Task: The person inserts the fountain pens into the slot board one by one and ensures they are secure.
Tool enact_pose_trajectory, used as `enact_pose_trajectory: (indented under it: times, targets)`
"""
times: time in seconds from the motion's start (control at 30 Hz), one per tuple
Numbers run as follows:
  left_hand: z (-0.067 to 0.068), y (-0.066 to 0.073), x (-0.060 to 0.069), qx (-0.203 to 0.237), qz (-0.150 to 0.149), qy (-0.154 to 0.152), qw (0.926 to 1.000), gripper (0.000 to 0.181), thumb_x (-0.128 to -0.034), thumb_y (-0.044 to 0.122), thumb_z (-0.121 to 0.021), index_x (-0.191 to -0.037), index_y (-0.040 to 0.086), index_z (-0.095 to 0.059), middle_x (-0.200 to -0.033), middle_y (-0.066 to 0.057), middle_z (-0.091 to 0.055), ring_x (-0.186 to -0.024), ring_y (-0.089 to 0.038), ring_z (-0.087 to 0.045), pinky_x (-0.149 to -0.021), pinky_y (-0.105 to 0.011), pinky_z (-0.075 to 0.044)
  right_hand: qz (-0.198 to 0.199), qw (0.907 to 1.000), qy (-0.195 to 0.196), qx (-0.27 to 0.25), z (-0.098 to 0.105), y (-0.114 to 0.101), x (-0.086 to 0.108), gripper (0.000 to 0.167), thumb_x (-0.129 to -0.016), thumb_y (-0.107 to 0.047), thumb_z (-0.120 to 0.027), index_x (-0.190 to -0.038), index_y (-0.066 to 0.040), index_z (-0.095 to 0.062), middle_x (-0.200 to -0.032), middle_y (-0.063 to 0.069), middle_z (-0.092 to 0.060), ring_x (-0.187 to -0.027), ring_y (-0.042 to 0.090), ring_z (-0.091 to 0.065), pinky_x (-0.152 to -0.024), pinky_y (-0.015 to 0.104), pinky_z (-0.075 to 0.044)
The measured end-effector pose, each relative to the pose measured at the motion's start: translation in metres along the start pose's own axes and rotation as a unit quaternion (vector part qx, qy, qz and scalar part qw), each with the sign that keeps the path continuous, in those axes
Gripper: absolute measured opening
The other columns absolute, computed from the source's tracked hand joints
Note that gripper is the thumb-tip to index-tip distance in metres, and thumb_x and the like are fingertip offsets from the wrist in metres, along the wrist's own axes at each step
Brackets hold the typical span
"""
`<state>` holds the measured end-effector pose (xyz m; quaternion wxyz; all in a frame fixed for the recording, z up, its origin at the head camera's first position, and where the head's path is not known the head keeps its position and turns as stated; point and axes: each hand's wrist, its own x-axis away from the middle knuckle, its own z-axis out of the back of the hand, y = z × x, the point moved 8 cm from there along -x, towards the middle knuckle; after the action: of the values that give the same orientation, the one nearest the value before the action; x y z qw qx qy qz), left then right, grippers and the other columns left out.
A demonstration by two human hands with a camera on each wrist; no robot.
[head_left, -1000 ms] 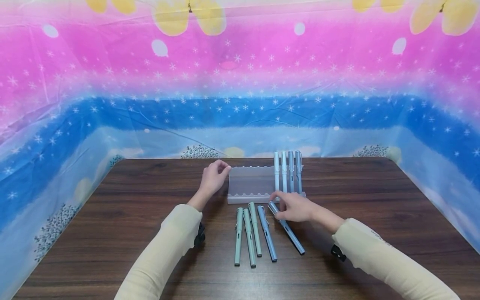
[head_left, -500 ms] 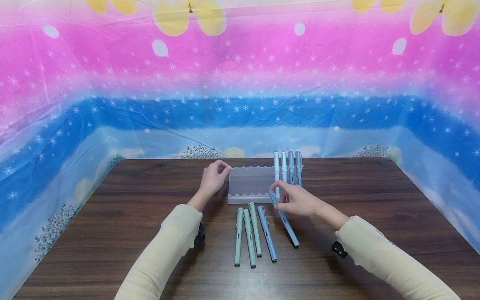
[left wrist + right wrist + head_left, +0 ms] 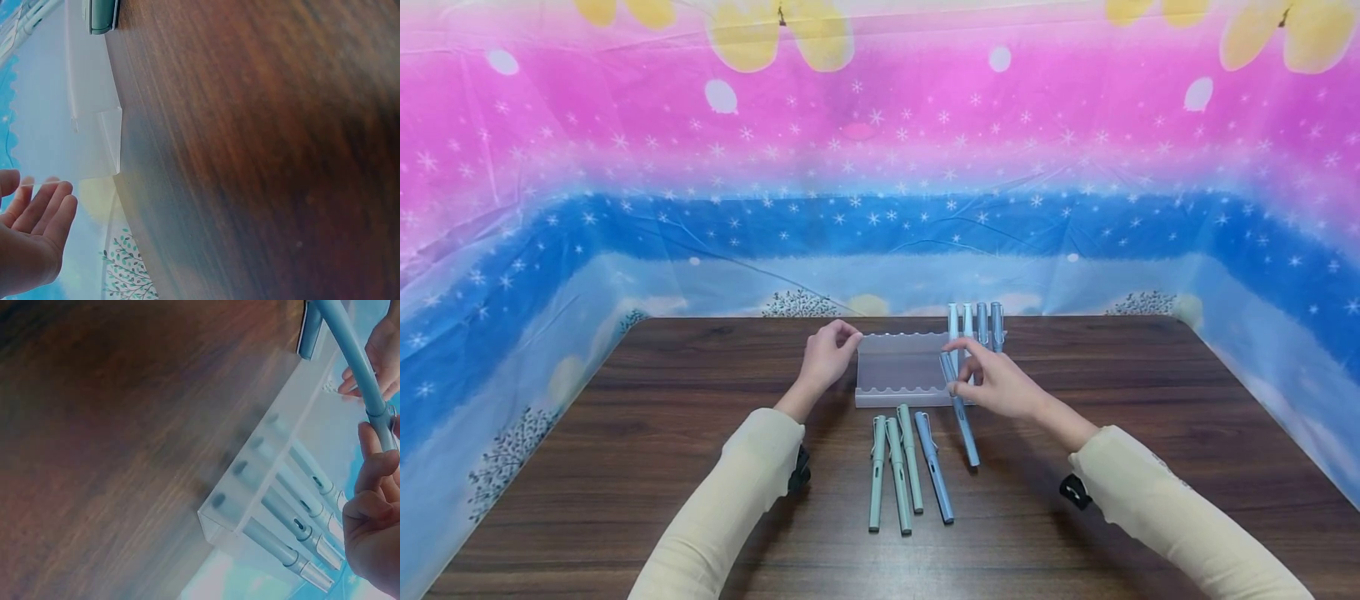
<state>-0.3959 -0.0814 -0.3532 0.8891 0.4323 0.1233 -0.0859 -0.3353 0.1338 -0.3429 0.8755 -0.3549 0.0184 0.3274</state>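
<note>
My left hand point(image 3: 826, 357) pinches the upper left corner of a clear pen rack point(image 3: 895, 362) with scalloped edges. In the left wrist view, the thumb and fingers lie on either side of its panel. My right hand point(image 3: 1003, 387) holds a blue pen point(image 3: 964, 433) by its capped end, between thumb and fingers. That pen slants in front of the rack, its lower end towards me and apart from the rack's slots. Several pale and grey-blue pens point(image 3: 289, 515) stand in the rack's right side, partly hidden behind my right hand in the head view.
Three green pens point(image 3: 897, 479) and one blue pen point(image 3: 934, 471) lie side by side on the brown wooden table point(image 3: 662, 467), just in front of the rack. A patterned cloth point(image 3: 880, 225) hangs behind the table and along its sides.
My right hand has lifted the blue pen off the table and carried it forward, up towards the rack, turning it more upright. The left hand and the rack have stayed put.
</note>
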Motion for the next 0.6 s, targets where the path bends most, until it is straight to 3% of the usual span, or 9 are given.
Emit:
enact_pose_trajectory:
  times: [0.6]
  targets:
    - [0.000, 0.000, 0.001, 0.001, 0.002, -0.001, 1.0000, 0.017, -0.0883, 0.019, -0.054, -0.092, 0.003, -0.060, -0.092, -0.011, -0.064, -0.090, -0.024, -0.056, -0.077, -0.037, -0.042, 0.006, 0.9957, 0.089, 0.026, 0.026, 0.001, -0.016, 0.051, -0.084, -0.015, -0.060, -0.129, -0.016, -0.035, -0.076, -0.005, -0.059, -0.049, 0.013, -0.047, -0.044, 0.029, -0.039]
